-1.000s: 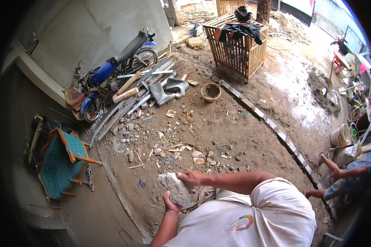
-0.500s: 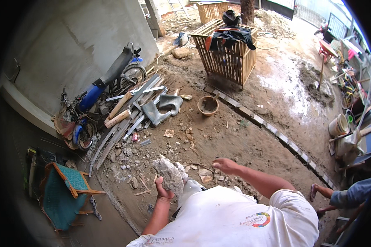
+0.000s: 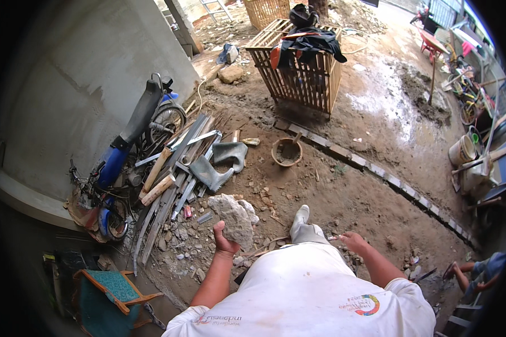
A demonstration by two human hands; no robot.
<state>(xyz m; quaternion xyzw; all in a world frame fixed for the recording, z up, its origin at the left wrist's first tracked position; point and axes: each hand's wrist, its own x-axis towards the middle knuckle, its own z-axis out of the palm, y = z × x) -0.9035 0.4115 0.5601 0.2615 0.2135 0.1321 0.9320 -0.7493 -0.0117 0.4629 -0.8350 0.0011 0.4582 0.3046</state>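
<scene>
My left hand (image 3: 226,240) grips a large, rough grey-white chunk of rubble (image 3: 233,219), held out at the lower middle, its thumb on the near side. A second pale lump shows just behind it. My right hand (image 3: 349,240) hangs apart from the chunk, off to the right of my body, with loosely extended fingers and seemingly nothing held. One rubber boot (image 3: 302,219) shows beyond my white shirt on dirt strewn with small debris.
Ahead are a mortar bowl (image 3: 287,160), a slatted crate (image 3: 298,84) draped with dark clothing and a line of blocks (image 3: 376,171). Left: a motorbike (image 3: 115,160), planks and metal strips (image 3: 166,191), a tipped teal chair (image 3: 109,286). Right: buckets (image 3: 461,151), a co-worker's legs (image 3: 469,272).
My right hand has let go of the chunk and moved right. My left hand still holds it, now higher in view. A boot has come into view as my head turned.
</scene>
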